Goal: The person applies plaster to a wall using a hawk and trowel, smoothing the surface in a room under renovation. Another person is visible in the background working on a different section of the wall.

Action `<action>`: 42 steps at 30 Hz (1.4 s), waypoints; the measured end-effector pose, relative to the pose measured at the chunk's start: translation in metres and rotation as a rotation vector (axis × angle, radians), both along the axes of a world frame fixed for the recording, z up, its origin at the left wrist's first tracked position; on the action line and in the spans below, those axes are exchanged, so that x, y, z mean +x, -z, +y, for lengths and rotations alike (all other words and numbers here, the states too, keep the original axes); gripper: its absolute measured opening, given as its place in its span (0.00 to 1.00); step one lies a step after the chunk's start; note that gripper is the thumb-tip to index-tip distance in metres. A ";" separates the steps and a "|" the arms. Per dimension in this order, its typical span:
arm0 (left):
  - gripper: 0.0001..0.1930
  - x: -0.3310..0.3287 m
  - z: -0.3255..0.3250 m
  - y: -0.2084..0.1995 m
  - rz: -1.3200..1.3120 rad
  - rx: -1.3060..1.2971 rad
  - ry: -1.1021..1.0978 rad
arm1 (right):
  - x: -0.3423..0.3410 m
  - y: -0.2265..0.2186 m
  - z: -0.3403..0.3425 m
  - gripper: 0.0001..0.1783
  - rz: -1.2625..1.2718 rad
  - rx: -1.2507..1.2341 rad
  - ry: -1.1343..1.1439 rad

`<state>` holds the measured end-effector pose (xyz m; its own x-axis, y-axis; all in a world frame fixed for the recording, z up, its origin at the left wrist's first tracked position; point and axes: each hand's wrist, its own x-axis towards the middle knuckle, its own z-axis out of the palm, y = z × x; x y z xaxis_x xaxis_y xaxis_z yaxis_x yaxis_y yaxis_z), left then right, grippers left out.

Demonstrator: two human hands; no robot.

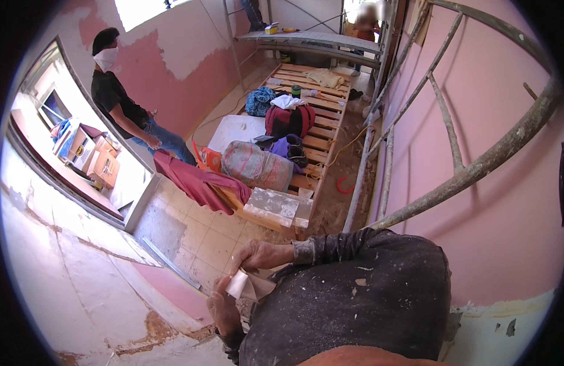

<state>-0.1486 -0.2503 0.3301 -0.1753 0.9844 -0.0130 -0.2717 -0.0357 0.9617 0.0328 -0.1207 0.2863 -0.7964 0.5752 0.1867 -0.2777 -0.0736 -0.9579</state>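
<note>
Low in the view, in front of my dark, paint-specked long-sleeved top, both my hands are at a small pale folded sheet (248, 285). One face of it is whitish and catches the light; the other is brownish grey. Whether it is paper or sandpaper I cannot tell. My right hand (254, 256), the upper one, is closed with its fingers at the sheet's upper edge. Below and to the left, my left hand (223, 308) pinches the sheet's left edge, its thumb partly hidden.
Metal scaffold tubes (459, 177) rise close on the right by a pink wall. Ahead stands a slatted wooden platform (321, 131) bearing bags, cloths and a plaster-smeared board (273, 206). A person (120, 100) in dark clothes stands left near an opening. Further back is a raised scaffold plank (312, 39).
</note>
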 end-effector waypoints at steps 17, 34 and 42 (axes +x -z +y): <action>0.18 -0.001 -0.001 -0.010 0.504 -0.316 0.206 | 0.018 -0.014 -0.006 0.29 -0.404 0.251 -0.087; 0.22 -0.006 -0.016 0.004 0.412 -0.186 0.205 | -0.001 -0.039 -0.015 0.31 -0.413 0.383 -0.086; 0.15 0.004 0.016 -0.018 0.567 -0.075 0.022 | -0.020 -0.056 -0.006 0.36 -0.451 0.461 0.135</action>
<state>-0.1449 -0.2344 0.3477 -0.1542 0.9880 0.0074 0.2872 0.0377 0.9571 0.0129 -0.1272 0.3423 -0.7805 0.6166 0.1028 0.1805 0.3798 -0.9073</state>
